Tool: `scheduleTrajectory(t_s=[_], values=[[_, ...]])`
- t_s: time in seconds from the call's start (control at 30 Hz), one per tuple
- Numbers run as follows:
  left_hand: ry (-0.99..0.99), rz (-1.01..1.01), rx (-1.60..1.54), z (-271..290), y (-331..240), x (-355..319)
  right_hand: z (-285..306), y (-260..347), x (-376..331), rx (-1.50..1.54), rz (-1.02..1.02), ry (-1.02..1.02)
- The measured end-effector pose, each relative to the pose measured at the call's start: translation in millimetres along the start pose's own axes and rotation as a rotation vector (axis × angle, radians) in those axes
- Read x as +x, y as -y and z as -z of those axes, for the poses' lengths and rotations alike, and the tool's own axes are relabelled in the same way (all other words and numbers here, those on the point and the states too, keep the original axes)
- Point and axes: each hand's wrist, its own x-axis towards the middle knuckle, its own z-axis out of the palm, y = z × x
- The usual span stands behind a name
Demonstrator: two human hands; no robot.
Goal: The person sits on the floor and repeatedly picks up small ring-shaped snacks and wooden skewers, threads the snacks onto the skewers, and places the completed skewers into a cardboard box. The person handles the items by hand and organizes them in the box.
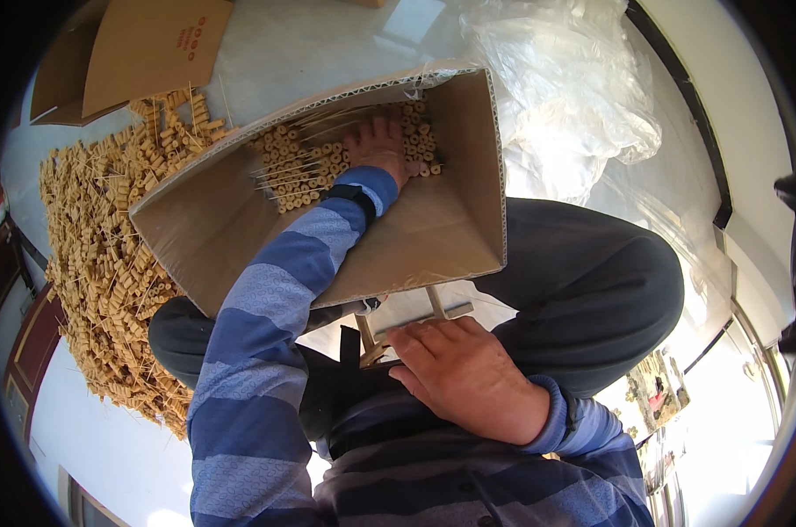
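A deep cardboard box (415, 246) stands tilted between my knees, its mouth facing me. Inside it lie rows of tan, ring-ended rolls on thin sticks (301, 167), packed with their round ends toward me. My left hand (378, 147) reaches deep into the box and lies on these skewered rolls, fingers spread, with nothing visibly gripped. Below the box's near edge, my right hand (464, 373) hovers or rests by a small wooden frame (437, 307). Its fingers are stretched out side by side, the thumb apart, and it holds nothing I can see. Whether it touches the wood I cannot tell.
A large heap of the same skewered rolls (108, 263) spreads over the floor at left. Behind it stands another open cardboard box (152, 57). Crumpled clear plastic sheeting (565, 97) lies at the far right. My bent right knee (617, 281) flanks the box.
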Motion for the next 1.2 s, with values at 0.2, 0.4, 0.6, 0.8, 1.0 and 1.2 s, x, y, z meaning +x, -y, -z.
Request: scheduleTrajectory(t_s=[0.2,0.4,0.6,0.8,1.0,1.2], values=[[-0.039,0.034,0.043,-12.9,-4.4,3.8,-1.5,0.0,1.3,-0.05,0.045,-0.063],[-0.088,0.058,0.114,-23.6,-9.7,7.7,3.1,3.2,-0.6,-0.006,0.007,0.019],[-0.107,0.074,0.136,-28.3,-13.5,11.1,5.6,6.1,1.4,-0.028,0.022,-0.034],[-0.062,0.048,0.061,-18.7,-9.0,7.2,3.8,4.6,-1.3,-0.107,0.023,-0.063],[0.06,-0.123,-0.06,11.4,60.6,1.4,-1.2,5.5,-6.1,-0.164,0.03,-0.037],[0.051,-0.079,-0.267,25.0,147.5,-27.1,-5.1,13.3,-4.0,-0.17,0.037,-0.021]])
